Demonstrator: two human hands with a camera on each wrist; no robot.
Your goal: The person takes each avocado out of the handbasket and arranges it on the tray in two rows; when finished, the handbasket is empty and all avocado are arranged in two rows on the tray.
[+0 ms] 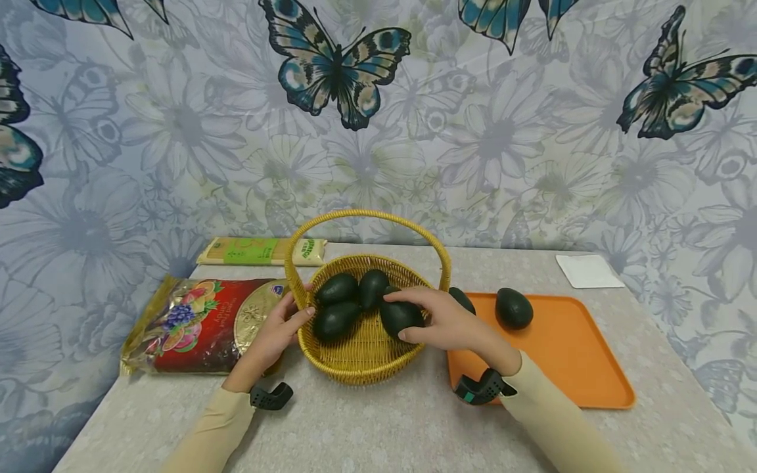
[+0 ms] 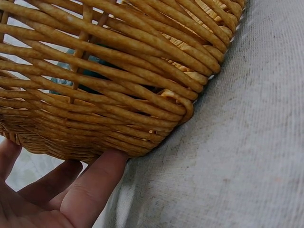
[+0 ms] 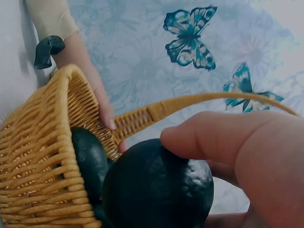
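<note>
A yellow woven basket (image 1: pixel 361 374) with a tall arched handle stands on the table, several dark green avocados (image 1: pixel 336 322) lying inside it. At its left side my left hand (image 1: pixel 278 332) holds the rim by the handle's base; the left wrist view shows those fingers (image 2: pixel 97 185) against the outer weave. Over the right part of the basket, my right hand (image 1: pixel 446 318) grips an avocado (image 1: pixel 401 318) between thumb and fingers. In the right wrist view this held avocado (image 3: pixel 156 185) is at the basket's mouth and partly covers the ones inside.
On the right lies an orange tray (image 1: pixel 568 355) with one avocado (image 1: pixel 514 309) on it; another avocado (image 1: pixel 461 300) shows partly behind my right hand. Left of the basket is a red fruit-printed bag (image 1: pixel 201 325). A noodle packet (image 1: pixel 254 251) and a white square (image 1: pixel 589 271) lie farther back.
</note>
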